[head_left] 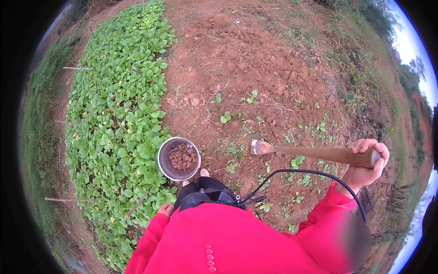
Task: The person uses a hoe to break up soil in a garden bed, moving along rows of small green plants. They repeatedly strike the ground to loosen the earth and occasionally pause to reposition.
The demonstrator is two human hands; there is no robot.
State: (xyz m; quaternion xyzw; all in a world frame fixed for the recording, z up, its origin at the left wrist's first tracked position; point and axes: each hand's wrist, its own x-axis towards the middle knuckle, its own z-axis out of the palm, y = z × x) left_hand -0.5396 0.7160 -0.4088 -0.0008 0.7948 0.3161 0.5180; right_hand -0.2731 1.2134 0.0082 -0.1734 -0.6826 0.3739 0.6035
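Note:
My right hand [367, 157], out to the right, is closed around the thick top end of a long wooden-handled tool with a metal blade [315, 153]. Its small flared blade points left, over the bare soil; I cannot tell whether it touches the ground. My left hand [165, 209] hangs low beside my dark trousers, close to the leafy plants, with its fingers mostly hidden. Just ahead of my feet stands a round bucket [161, 160] with a pale rim. Brown clods [182, 156] lie inside it.
Dense green leafy plants [118, 100] fill the bed on the left, with thin sticks [68, 199] along its outer edge. Reddish tilled soil [237, 55] with scattered seedlings [225, 117] spreads ahead and right. A black cable [301, 171] loops from my waist toward my right arm.

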